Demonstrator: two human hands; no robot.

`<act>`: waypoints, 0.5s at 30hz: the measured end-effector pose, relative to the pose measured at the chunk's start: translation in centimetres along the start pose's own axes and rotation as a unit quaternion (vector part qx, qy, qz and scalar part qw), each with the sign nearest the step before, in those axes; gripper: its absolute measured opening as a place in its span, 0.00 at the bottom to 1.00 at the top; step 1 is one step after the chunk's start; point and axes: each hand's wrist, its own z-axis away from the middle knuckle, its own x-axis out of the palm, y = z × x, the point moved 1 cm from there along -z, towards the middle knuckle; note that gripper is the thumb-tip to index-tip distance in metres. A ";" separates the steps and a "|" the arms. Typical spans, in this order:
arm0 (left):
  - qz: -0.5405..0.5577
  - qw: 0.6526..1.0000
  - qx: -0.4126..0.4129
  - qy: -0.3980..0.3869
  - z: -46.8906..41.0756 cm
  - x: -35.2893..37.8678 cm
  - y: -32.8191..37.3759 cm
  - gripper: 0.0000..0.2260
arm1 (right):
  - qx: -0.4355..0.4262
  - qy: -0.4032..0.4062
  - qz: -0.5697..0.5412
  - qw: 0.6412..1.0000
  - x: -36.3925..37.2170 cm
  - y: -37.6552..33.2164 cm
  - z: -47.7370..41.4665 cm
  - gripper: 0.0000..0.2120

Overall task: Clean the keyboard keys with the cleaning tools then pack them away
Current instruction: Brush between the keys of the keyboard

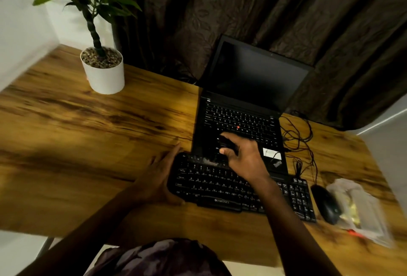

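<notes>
A black external keyboard (pixel 220 187) lies on the wooden desk (pixel 88 143), its far edge against an open black laptop (pixel 242 117). My left hand (pixel 160 174) rests flat against the keyboard's left end, fingers straight. My right hand (pixel 242 154) hovers over the keyboard's top row and grips a small dark cleaning tool (pixel 226 143) between thumb and fingers. A blurred grey smear on the top row below the tool looks like brush bristles; I cannot tell for sure.
A black mouse (pixel 326 203) sits right of the keyboard, beside a clear plastic packet (pixel 361 209) with small items inside. Black cables (pixel 299 139) coil right of the laptop. A potted plant (pixel 103 71) stands at the back left. Dark curtains hang behind.
</notes>
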 end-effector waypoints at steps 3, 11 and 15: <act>-0.002 1.000 0.000 0.000 -0.1 0.1 -0.1 0.68 | 0.000 -0.011 0.051 0.999 -1.6 0.9 0.7 0.22; 0.003 1.000 0.015 0.002 -0.1 -0.1 -0.1 0.69 | -0.013 0.007 -0.001 1.000 -0.5 0.0 0.9 0.20; -0.003 1.000 0.016 0.003 -0.1 -0.1 -0.1 0.69 | 0.006 0.004 0.009 1.000 -0.9 0.8 1.2 0.23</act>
